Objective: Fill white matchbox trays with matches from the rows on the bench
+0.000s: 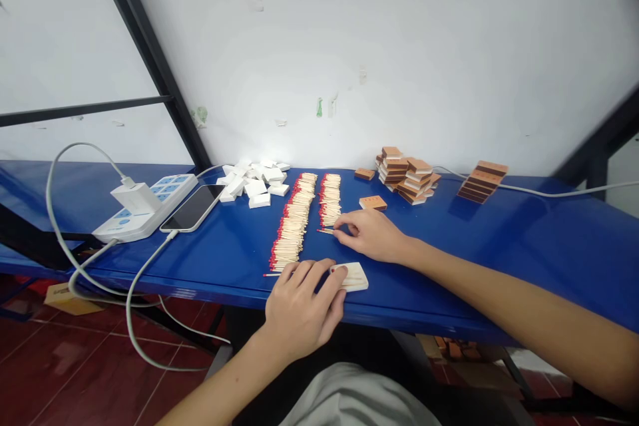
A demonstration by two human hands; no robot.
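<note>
My right hand (370, 234) pinches a matchstick (325, 231) at the near end of the shorter row of red-tipped matches (330, 200). A white matchbox tray (355, 275) lies near the table's front edge with a few matches in it. My left hand (305, 306) grips the tray's left end, its index fingertip over the rim and the thumb at the near side. Just beyond the left fingers runs the longer row of matches (293, 223), with one loose match (271, 275) at its near end.
White trays (257, 180) are heaped at the back left. Brown matchboxes (407, 176) stand stacked at the back right, near a striped brown card (482, 181). On the left lie a phone (194, 208) and a power strip (150, 210) with cables. A wall stands behind the blue table.
</note>
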